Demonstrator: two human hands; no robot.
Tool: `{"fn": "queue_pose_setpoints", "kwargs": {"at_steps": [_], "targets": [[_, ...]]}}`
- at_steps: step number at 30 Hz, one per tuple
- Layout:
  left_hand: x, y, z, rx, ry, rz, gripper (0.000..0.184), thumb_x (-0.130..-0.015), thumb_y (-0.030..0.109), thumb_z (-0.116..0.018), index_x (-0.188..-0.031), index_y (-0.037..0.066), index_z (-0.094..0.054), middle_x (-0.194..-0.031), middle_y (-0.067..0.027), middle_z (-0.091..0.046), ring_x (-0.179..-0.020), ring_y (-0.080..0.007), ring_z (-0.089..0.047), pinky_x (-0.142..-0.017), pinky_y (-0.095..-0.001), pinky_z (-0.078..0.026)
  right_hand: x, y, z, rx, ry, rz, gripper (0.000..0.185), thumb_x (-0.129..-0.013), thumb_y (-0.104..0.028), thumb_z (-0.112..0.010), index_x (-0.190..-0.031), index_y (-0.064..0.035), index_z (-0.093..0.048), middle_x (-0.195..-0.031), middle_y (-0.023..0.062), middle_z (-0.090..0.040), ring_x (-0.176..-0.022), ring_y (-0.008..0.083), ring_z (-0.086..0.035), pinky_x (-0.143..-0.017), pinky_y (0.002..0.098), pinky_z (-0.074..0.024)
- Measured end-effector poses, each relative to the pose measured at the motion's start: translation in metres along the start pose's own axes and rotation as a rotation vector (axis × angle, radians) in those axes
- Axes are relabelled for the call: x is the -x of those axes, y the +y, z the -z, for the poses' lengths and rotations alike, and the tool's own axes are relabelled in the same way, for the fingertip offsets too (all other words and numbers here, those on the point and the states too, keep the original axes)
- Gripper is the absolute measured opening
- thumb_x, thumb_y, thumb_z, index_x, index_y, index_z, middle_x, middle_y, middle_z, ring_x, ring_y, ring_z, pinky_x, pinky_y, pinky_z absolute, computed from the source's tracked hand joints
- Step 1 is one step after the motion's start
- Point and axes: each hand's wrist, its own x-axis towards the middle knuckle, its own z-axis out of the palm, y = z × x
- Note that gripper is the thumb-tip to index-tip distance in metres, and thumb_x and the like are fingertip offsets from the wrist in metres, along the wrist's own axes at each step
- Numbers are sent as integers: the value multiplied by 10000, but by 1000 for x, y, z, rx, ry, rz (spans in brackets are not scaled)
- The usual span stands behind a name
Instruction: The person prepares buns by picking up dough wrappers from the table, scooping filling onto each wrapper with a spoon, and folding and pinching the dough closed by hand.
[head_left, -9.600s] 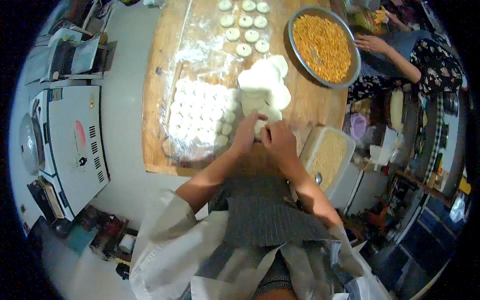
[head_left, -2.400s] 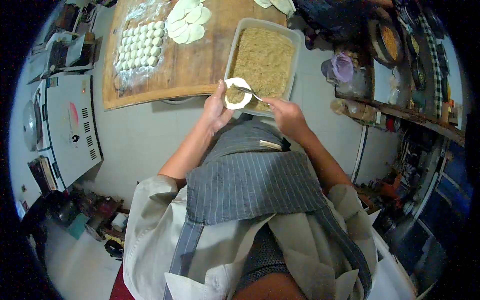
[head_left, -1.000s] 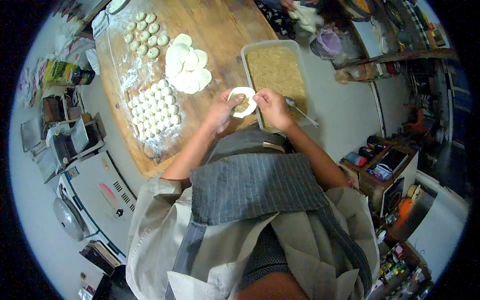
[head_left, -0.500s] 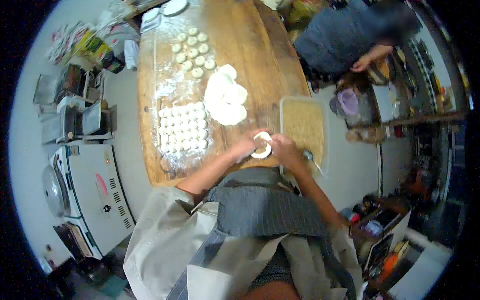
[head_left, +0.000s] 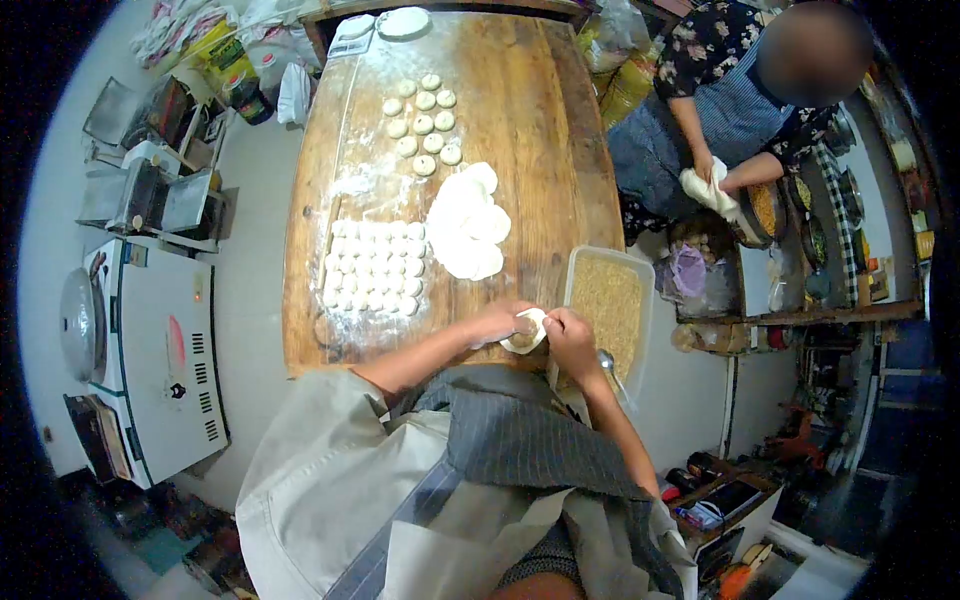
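Near the front edge of the wooden table, a round dough wrapper [head_left: 537,320] with brownish filling in its middle is held up between both hands. My left hand [head_left: 497,322] cups it from the left, with the thumb by the filling. The fingers of my right hand [head_left: 571,342] pinch the wrapper's right edge. Just right of that hand sits a plastic tub [head_left: 651,310] of crumbly tan filling [head_left: 606,300], with a metal spoon [head_left: 607,361] at its near end. Beyond my left hand lies an overlapping pile of flat dough wrappers [head_left: 467,225].
Rows of small dough pieces [head_left: 375,262] sit on the floured wooden table [head_left: 540,130]. Farther back are several filled round buns [head_left: 423,124]. Across on the right, another person [head_left: 700,130] holds a white cloth [head_left: 708,188] beside bowls. A white cabinet [head_left: 170,350] stands left.
The view has tilted, so the table sits lower in frame. My right hand has closed more tightly at the wrapper's edge. The other person has turned and shows a white cloth in their hands.
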Motion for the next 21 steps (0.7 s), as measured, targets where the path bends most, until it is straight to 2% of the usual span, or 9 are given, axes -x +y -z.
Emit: {"fn": "queue_pose_setpoints", "kwargs": {"at_steps": [4,6,7,10,12,14,16,19,21], "targets": [[-10,-5,1,-129,-7,-42,454,-834,216,-593,-1245,32,-534,-1165,-128,-598,-1070,-245,-560,-944,-348,-423,0,-6,-2,-25,-7,-90,180,-847,-188,-577,-863,-12,-613,-767,200,-622,-727,363,-622,-660,425,-487],[-17,-2,0,-469,81,-98,469,-841,244,-581,-1247,17,-518,-1157,-134,-597,-1057,-268,-571,-925,-361,-440,-2,-7,-3,-62,-66,-70,174,-851,-155,-584,-867,15,-614,-667,126,-561,-608,212,-543,-585,347,-446],[-11,16,5,-469,80,-98,469,-841,244,-581,-1247,17,-518,-1157,-134,-597,-1057,-268,-571,-925,-361,-440,-5,-8,-2,-62,-66,-70,174,-851,-155,-584,-867,15,-614,-667,126,-561,-608,212,-543,-585,347,-446],[7,68,24,-303,-35,-37,420,-886,290,-549,-1210,22,-529,-1111,-124,-602,-1049,-242,-578,-898,-358,-474,-14,-18,10,-39,68,-16,171,-867,-144,-569,-874,21,-613,-657,119,-553,-588,190,-521,-565,331,-436],[5,68,30,473,-16,50,366,-926,324,-517,-1169,51,-540,-1081,-117,-600,-1044,-215,-582,-884,-365,-507,-22,-37,24,-22,137,-138,210,-868,-195,-553,-895,7,-607,-773,204,-616,-754,362,-611,-646,424,-474],[4,64,11,769,25,-20,305,-938,276,-533,-1153,60,-534,-1049,-94,-600,-1019,-188,-594,-872,-366,-528,-28,-45,23,-93,173,-140,184,-860,-175,-565,-892,3,-602,-747,207,-597,-723,349,-605,-647,435,-464],[-2,59,-6,1003,159,-187,300,-905,144,-582,-1175,35,-510,-1045,-98,-595,-1005,-227,-596,-879,-396,-540,-32,-42,17,74,278,-14,165,-871,-134,-582,-863,28,-605,-658,124,-564,-593,204,-536,-570,336,-435],[-11,46,-9,771,236,-278,407,-830,51,-657,-1203,31,-496,-1060,-86,-595,-993,-178,-585,-885,-332,-513,-33,-43,16,213,396,295,146,-854,-112,-590,-871,31,-611,-706,141,-588,-635,219,-557,-603,347,-445],[-14,39,-7,562,302,-294,411,-814,38,-668,-1194,31,-510,-1056,-84,-600,-986,-160,-580,-884,-308,-502,-30,-58,21,91,314,70,145,-851,-111,-592,-882,29,-613,-732,150,-593,-654,237,-563,-615,351,-448]]}}
